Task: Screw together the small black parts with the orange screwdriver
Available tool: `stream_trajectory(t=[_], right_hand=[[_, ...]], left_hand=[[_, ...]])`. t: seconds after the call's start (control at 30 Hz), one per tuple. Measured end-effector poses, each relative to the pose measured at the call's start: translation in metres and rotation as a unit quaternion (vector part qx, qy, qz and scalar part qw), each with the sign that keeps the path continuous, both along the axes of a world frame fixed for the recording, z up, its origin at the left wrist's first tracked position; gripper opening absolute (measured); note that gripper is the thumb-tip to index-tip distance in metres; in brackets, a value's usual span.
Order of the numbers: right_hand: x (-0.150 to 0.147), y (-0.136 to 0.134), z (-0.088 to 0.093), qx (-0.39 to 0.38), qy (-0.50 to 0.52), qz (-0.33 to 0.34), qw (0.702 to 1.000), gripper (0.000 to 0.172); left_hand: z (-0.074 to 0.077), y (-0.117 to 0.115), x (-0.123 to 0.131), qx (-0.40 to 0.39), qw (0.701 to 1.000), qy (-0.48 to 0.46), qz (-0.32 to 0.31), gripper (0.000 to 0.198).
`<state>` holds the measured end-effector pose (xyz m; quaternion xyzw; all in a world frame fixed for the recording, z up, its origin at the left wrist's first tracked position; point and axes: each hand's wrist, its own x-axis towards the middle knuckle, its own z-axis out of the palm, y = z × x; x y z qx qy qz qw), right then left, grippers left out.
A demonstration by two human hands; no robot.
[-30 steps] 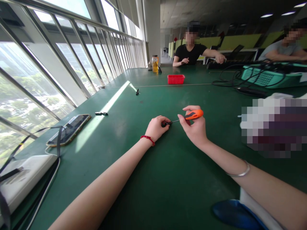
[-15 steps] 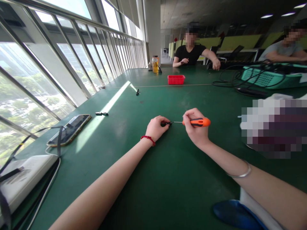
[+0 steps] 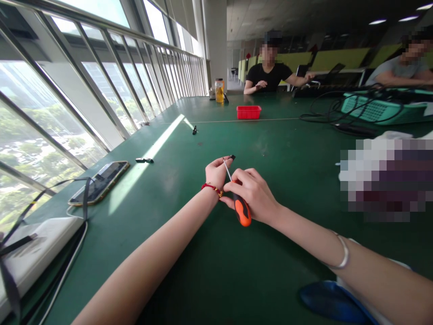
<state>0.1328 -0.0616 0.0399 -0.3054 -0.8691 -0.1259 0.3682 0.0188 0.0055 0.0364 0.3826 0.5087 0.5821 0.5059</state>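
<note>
at the left edge a white power strip (image 3: 35, 259) sits on the green table (image 3: 189, 280), a phone (image 3: 99, 183) just beyond it. next come two small black pieces, the nearer one (image 3: 144, 160) by the strip of sunlight, the other (image 3: 194, 130) farther back, both well apart from the hands.

the left hand (image 3: 215, 172) is pinched narrow on a small black part (image 3: 232, 157), which pokes out past its fingertips on the right. the right hand (image 3: 255, 194) is closed round the orange and black screwdriver (image 3: 242, 210), its shaft slanting up and left to the left fingertips — whether the tip touches the part, i cannot tell.

half a second ago the screwdriver lay nearly level, aimed at the part from the right; now its handle has swung toward the wearer, and the left hand has turned — carrying the part farther away.

beyond are a red tray (image 3: 248, 114) and, far right, a teal basket (image 3: 367, 112).
</note>
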Motion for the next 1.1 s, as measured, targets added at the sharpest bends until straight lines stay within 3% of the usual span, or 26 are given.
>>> stream_trajectory(t=[0.2,0.33,0.4,0.53,0.63,0.73,0.93,1.1], right_hand=[[-0.004,-0.005,-0.003,-0.029,0.020,0.010,0.999,0.012],[-0.006,-0.006,-0.004,-0.004,0.045,-0.006,0.999,0.013],[-0.005,-0.006,-0.005,0.008,0.051,-0.011,0.999,0.012],[-0.005,-0.005,-0.006,0.010,0.043,-0.013,0.999,0.014],[-0.006,-0.005,-0.007,0.005,0.042,-0.021,0.999,0.015],[-0.008,-0.006,-0.007,0.008,0.037,-0.026,0.999,0.015],[-0.011,-0.008,-0.005,0.024,0.014,-0.045,0.999,0.018],[-0.012,-0.008,-0.004,0.047,-0.017,-0.039,0.998,0.019]], left_hand=[[-0.001,0.001,0.002,-0.003,0.999,0.004,0.038,0.016],[-0.001,-0.004,0.001,0.052,0.983,0.176,-0.015,0.013],[0.002,-0.007,0.000,0.088,0.948,0.305,-0.030,0.011],[0.012,-0.011,-0.003,0.149,0.845,0.513,-0.016,0.012],[0.016,-0.012,-0.005,0.138,0.790,0.596,-0.040,0.016],[0.015,-0.013,-0.004,0.131,0.758,0.636,-0.057,0.019],[0.005,-0.018,-0.002,0.171,0.748,0.634,-0.092,0.018],[-0.004,-0.021,0.002,0.234,0.777,0.577,-0.092,0.018]])
